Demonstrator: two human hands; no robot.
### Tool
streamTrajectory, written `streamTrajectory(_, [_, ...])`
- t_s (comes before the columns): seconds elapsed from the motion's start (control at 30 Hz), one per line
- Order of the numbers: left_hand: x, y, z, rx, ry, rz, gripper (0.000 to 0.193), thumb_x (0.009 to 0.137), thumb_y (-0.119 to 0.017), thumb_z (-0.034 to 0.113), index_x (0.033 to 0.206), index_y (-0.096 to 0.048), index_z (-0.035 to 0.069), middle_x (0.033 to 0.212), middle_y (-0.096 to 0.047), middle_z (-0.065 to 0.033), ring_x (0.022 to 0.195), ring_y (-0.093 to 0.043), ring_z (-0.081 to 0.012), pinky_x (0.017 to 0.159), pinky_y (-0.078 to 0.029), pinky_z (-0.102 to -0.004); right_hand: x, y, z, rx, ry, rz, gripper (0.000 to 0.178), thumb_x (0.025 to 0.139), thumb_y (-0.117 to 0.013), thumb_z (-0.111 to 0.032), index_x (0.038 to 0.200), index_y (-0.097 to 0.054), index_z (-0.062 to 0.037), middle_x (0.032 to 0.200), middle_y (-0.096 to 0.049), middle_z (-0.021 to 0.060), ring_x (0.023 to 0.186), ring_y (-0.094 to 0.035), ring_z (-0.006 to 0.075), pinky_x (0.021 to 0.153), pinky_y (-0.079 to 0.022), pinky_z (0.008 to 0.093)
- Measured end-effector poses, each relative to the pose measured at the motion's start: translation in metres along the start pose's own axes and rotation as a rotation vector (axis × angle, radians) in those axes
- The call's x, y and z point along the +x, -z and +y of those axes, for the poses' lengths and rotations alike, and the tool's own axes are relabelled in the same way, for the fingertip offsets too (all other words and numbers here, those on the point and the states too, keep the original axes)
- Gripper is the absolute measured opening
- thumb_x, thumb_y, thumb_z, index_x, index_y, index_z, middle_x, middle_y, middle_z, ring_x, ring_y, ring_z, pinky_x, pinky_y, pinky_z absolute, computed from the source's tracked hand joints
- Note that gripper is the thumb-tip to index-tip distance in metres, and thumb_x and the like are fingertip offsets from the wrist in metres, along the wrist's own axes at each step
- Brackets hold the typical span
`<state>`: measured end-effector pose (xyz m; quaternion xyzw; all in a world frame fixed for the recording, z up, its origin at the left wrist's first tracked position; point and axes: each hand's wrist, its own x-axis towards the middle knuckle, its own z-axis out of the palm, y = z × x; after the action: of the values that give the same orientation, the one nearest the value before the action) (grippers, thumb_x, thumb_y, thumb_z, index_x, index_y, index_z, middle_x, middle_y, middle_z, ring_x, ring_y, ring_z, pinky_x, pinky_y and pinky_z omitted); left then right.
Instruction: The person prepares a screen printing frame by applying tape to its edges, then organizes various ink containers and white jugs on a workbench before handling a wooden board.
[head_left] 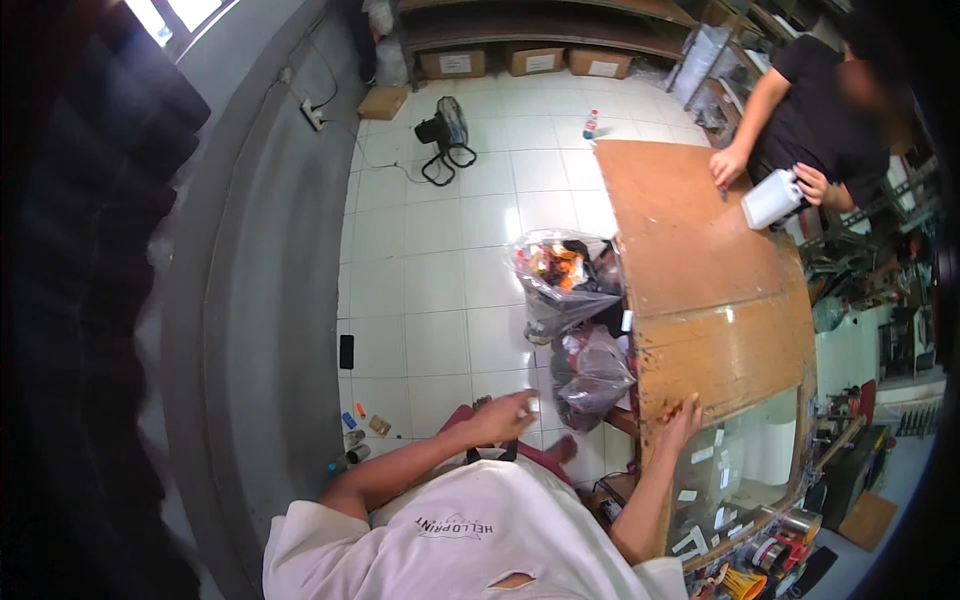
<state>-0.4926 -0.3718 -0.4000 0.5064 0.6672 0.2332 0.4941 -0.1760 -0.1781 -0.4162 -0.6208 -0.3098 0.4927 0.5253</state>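
My left hand (505,416) hovers over the white tiled floor (440,290), fingers loosely curled toward a small white bit at its tips; whether it grips it is unclear. My right hand (682,420) lies with fingers spread on the near corner of the worn wooden table (690,250). Just left of that table hang two clear plastic bags, one with orange contents (560,272) and one lower (592,372). My white T-shirt fills the bottom of the view.
Another person in black stands at the table's far right, holding a white jug (772,198). A black floor fan (446,132), cardboard boxes (532,60), a power strip (312,115), a dark phone (346,352), a glass sheet (745,460) and tape rolls (772,552) are around.
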Motion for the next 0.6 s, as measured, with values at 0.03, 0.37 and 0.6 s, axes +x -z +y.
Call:
streamTrajectory(0.03, [-0.002, 0.011, -0.040, 0.043, 0.023, 0.082, 0.049, 0.095, -0.060, 0.030, 0.135, -0.052, 0.003, 0.110, -0.069, -0.0167, 0.093, -0.069, -0.0341, 0.085, -0.054, -0.0424, 0.009, -0.026, 0.005, 0.031, -0.018, 0.038, 0.031, 0.097, -0.063, -0.042, 0.092, -0.051, -0.0134, 0.071, -0.052, -0.0002, 0.054, -0.048, 0.0103, 0.045, -0.038, 0.0239])
streamTrajectory(0.37, [-0.028, 0.145, -0.246, -0.031, 0.630, 0.617, 0.047, 0.090, -0.065, 0.036, 0.117, -0.060, -0.003, 0.101, -0.069, -0.0251, 0.096, -0.067, -0.0401, 0.087, -0.052, -0.0439, 0.079, -0.195, 0.001, 0.006, -0.004, 0.181, 0.028, 0.100, -0.058, -0.037, 0.090, -0.052, -0.0112, 0.066, -0.051, -0.0002, 0.047, -0.045, 0.0088, 0.040, -0.035, 0.0234])
streamTrajectory(0.6, [0.052, 0.155, -0.332, 0.066, 0.663, 0.192, 0.046, 0.089, -0.065, 0.039, 0.105, -0.066, -0.004, 0.104, -0.068, -0.0248, 0.102, -0.065, -0.0379, 0.087, -0.052, -0.0439, 0.116, -0.318, 0.000, -0.111, 0.116, 0.213, 0.051, 0.094, -0.062, -0.052, 0.066, -0.045, -0.0130, 0.058, -0.042, -0.0025, 0.047, -0.046, 0.0084, 0.041, -0.037, 0.0234])
